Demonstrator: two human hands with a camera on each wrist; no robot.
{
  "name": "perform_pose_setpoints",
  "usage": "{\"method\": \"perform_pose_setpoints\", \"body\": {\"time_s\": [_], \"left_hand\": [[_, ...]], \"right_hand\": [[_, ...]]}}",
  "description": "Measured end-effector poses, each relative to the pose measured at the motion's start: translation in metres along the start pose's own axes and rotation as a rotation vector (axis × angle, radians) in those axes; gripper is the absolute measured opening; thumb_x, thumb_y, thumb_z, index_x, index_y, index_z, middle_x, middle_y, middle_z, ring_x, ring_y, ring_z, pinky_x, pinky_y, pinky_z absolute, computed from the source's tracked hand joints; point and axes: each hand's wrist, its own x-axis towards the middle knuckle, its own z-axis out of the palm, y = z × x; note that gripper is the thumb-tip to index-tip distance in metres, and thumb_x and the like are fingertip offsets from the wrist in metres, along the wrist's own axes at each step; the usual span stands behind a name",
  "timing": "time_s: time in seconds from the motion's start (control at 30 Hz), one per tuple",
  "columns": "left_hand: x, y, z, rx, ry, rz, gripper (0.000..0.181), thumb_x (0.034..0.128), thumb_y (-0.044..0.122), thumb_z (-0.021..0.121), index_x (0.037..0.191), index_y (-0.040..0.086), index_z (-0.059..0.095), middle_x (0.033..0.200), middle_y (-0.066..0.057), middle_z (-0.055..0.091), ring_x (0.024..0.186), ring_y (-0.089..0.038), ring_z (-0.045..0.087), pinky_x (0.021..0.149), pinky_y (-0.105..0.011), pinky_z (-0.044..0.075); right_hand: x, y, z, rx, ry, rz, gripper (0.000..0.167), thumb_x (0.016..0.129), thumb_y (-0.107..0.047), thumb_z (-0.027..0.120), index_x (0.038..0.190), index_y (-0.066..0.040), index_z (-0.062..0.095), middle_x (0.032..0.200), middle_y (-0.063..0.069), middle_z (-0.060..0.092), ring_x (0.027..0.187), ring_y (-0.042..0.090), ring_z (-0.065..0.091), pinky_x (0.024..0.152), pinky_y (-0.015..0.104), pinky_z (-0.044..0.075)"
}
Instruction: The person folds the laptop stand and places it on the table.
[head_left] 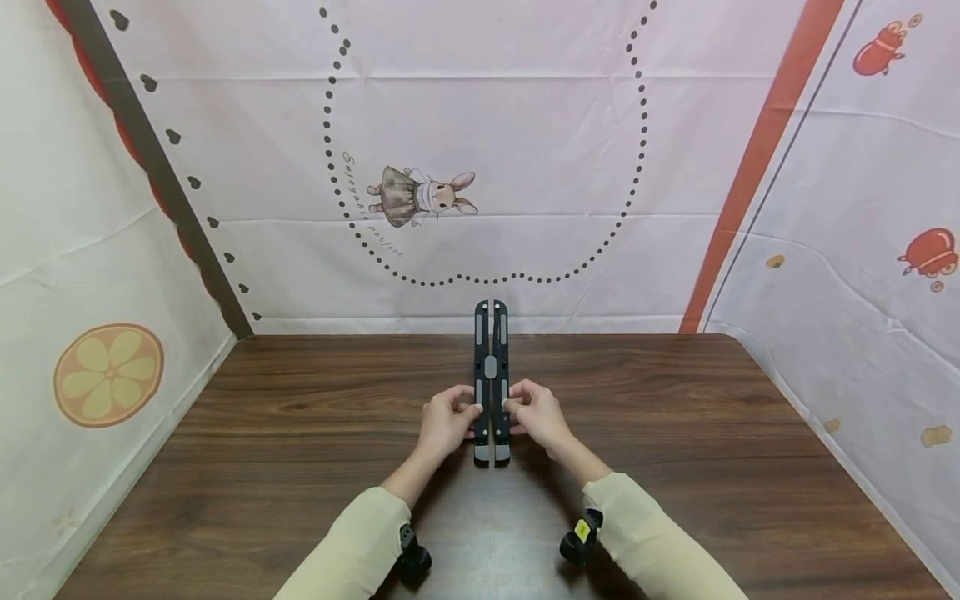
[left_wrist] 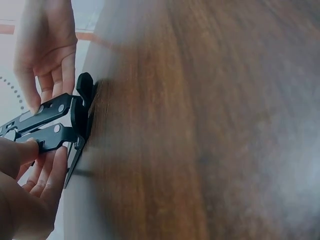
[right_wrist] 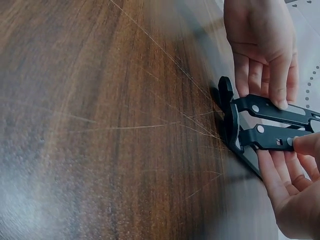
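A black folding laptop stand (head_left: 482,346) with grey pads stands near the middle of the table, its two long bars folded nearly parallel with a narrow gap between. My left hand (head_left: 444,423) pinches the left bar near its lower part, thumb on top and fingers beneath. On the opposite bar, my right hand (head_left: 543,421) does the same. In the left wrist view, hooked lips at the near end of the stand (left_wrist: 47,112) face the tabletop. The right wrist view shows thin legs under the stand (right_wrist: 275,111); whether they bear on the table is hard to tell.
The dark wood-grain table (head_left: 322,500) extends around both arms. A printed cloth (head_left: 525,150) hangs behind it, with more cloth at both sides. Each sleeve carries a small black wrist camera (head_left: 412,557).
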Motion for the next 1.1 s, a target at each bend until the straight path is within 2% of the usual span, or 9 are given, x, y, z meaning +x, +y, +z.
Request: {"method": "perform_pose_setpoints", "body": {"time_s": [0.27,0.7,0.93,1.1], "left_hand": [[-0.001,0.001,0.004,-0.005,-0.005,0.01,0.02,0.0834,0.004,0.065,0.104,0.006,0.065,0.071,-0.012,0.067,0.053,-0.018,0.063,0.048,-0.027,0.052],[-0.003,0.007,0.01,0.01,0.012,0.014,0.02,0.0841,0.005,0.064,0.104,0.005,0.066,0.071,-0.011,0.066,0.053,-0.017,0.063,0.048,-0.026,0.052],[-0.006,0.01,0.009,0.08,0.037,0.001,0.019,0.0839,0.007,0.065,0.103,0.005,0.067,0.067,-0.009,0.064,0.048,-0.013,0.058,0.044,-0.024,0.05],[-0.006,0.011,0.009,0.136,0.06,0.028,0.02,0.0832,0.009,0.066,0.103,0.006,0.068,0.066,-0.007,0.064,0.047,-0.01,0.057,0.044,-0.024,0.048]], "right_hand": [[0.0,0.002,0.002,0.011,0.004,-0.012,0.008,0.088,-0.003,0.056,0.094,-0.001,0.059,0.086,0.01,0.061,0.069,0.016,0.065,0.063,0.037,0.055],[-0.002,0.0,0.001,-0.008,0.016,0.019,0.01,0.089,-0.006,0.056,0.097,-0.001,0.059,0.087,0.009,0.059,0.072,0.016,0.065,0.065,0.036,0.055],[-0.002,0.0,0.001,0.016,-0.011,0.018,0.01,0.089,-0.005,0.056,0.097,0.0,0.058,0.087,0.01,0.06,0.074,0.017,0.066,0.066,0.038,0.055],[-0.001,-0.001,0.0,0.024,-0.006,0.028,0.008,0.089,-0.005,0.056,0.096,-0.001,0.058,0.087,0.011,0.06,0.073,0.017,0.066,0.066,0.039,0.055]]}}
